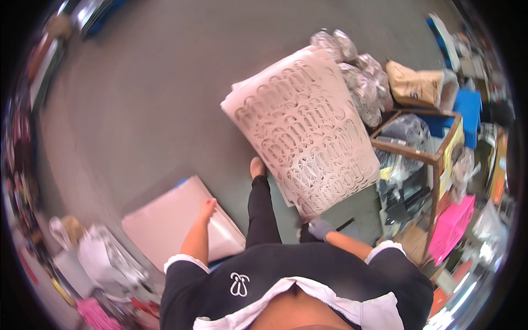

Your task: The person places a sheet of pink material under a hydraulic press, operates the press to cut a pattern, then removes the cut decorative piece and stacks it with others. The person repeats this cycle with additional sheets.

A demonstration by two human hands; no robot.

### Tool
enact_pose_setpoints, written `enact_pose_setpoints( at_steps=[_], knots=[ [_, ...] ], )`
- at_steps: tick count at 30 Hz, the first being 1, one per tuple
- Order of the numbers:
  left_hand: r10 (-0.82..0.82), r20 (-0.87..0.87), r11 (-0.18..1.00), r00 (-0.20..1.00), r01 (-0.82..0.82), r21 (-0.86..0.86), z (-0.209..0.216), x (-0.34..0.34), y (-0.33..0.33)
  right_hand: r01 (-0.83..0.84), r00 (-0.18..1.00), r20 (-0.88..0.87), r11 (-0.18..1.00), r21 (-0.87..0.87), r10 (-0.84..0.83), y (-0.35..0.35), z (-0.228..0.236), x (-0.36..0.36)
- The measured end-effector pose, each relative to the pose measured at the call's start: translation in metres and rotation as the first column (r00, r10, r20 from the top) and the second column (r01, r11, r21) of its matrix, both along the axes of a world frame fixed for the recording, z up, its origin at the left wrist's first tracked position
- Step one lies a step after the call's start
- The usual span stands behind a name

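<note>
My bare left hand is closed at the right edge of a stack of plain white sheets, seemingly pinching that edge; blur hides the fingertips. My right hand wears a grey glove and is closed at the near corner of a large off-white sheet with cut-out holes. Rows of curved, strap-like openings run across this sheet, and more sheets show under its left and far edges. It lies slanted in front of me, right of the plain stack.
Clear plastic bags are heaped along the cut-out sheet's far right side. A brown-framed bin with plastic bags inside stands to the right, beside a tan sack and a pink sheet-like item. White bags lie at the left.
</note>
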State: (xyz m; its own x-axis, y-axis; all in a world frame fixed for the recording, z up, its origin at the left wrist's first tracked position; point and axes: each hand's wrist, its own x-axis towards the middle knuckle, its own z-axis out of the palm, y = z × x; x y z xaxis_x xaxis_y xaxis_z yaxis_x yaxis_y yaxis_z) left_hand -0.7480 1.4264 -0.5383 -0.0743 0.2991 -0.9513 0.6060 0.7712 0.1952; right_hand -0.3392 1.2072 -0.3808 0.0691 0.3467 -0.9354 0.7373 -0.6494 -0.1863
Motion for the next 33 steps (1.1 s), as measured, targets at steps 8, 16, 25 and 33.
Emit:
enact_pose_setpoints(
  at_steps=[8, 16, 25, 33],
  knots=[
    [0.637, -0.095, 0.769, 0.765, -0.622, 0.145, 0.063, -0.096, -0.148, -0.100, 0.995, 0.037, 0.982, 0.161, 0.095, 0.051, 0.012, -0.004],
    [0.331, 0.179, 0.929, 0.927, -0.353, 0.114, 0.108, -0.029, -0.325, -0.351, 0.935, 0.106, 0.927, 0.133, 0.338, -0.003, 0.012, -0.009],
    [0.574, 0.113, 0.742, 0.811, -0.574, 0.347, 0.123, -0.066, -0.360, -0.577, 0.813, 0.187, 0.807, 0.126, 0.552, 0.045, 0.061, -0.077],
    [0.402, 0.266, 0.851, 0.876, -0.465, 0.244, 0.133, -0.068, -0.395, -0.766, 0.641, 0.194, 0.606, 0.212, 0.743, 0.145, 0.004, -0.249]
  ],
)
